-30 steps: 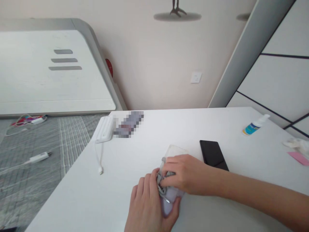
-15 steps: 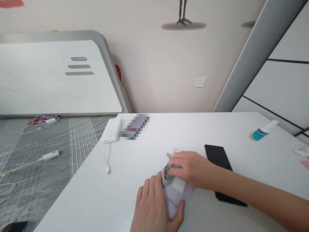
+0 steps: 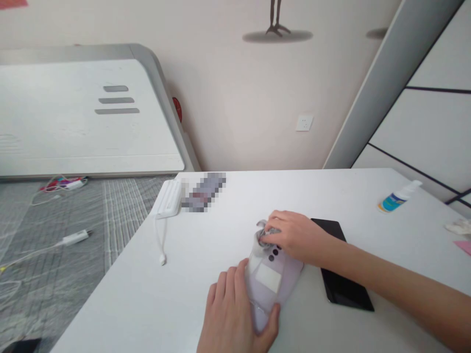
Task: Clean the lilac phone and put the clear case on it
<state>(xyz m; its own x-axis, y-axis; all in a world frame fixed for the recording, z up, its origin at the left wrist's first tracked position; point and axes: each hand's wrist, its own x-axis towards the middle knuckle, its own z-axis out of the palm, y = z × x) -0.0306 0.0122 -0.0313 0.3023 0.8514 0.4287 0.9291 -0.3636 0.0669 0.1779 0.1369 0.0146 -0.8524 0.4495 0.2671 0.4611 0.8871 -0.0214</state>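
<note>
A pale lilac phone [image 3: 257, 283] lies back up on the white table, with dark round camera lenses and a whitish rectangle on its back. My left hand [image 3: 231, 311] grips its lower end, fingers along the left edge and thumb on the right. Bunched in the closed fingers of my right hand [image 3: 294, 235] is a grey cloth [image 3: 262, 239], pressed on the phone's upper end by the lenses. Part of that end is hidden under the cloth and hand. Beneath my right forearm lies a black phone-like slab [image 3: 346, 289].
A spray bottle [image 3: 399, 197] lies at the right of the table [image 3: 147, 304]. At the back left are a white power bank [image 3: 170, 197] with a short cable [image 3: 162, 245] and a pixelated object [image 3: 206, 191]. A bed with a grey cover [image 3: 91, 211] adjoins on the left.
My right hand has moved the cloth up towards the phone's top end, uncovering the lenses and more of the whitish rectangle. My left hand keeps its hold.
</note>
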